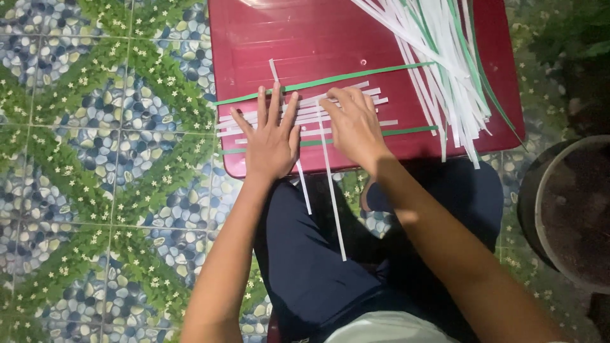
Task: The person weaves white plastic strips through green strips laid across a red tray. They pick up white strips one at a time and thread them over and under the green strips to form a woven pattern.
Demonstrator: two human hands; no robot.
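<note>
Nearest the camera, two bare forearms are reaching forward from the bottom edge, passing over the person's dark navy trousers (305,254), with the knees spreading beneath a table edge. Two long white paper strips (332,190) are hanging down off the near edge of the table over the lap, one longer than the other.

Just beyond, the left hand (272,136) is lying flat, palm down, with fingers spread wide and pressing on a row of white paper strips (305,114) lying crosswise on the table. It is gripping nothing, only holding the strips down. Right beside it, the right hand (354,124) is resting on the same row with its fingers curled and close together, their tips touching the strips near the top of the longer hanging strip; whether they are pinching it cannot be told.

Both hands are working on a glossy dark red plastic table (254,32). One thin green strip (330,79) is running slantwise just beyond the fingertips, and another green strip (406,131) is lying near the table's front edge.

Farther back, at the table's right corner, a loose pile of long white and green strips (445,57) is fanning out over the edge. Patterned floor tiles showing blue pebbles and green leaves (95,159) are surrounding the table, and a dark round pot (565,209) is standing at the right.
</note>
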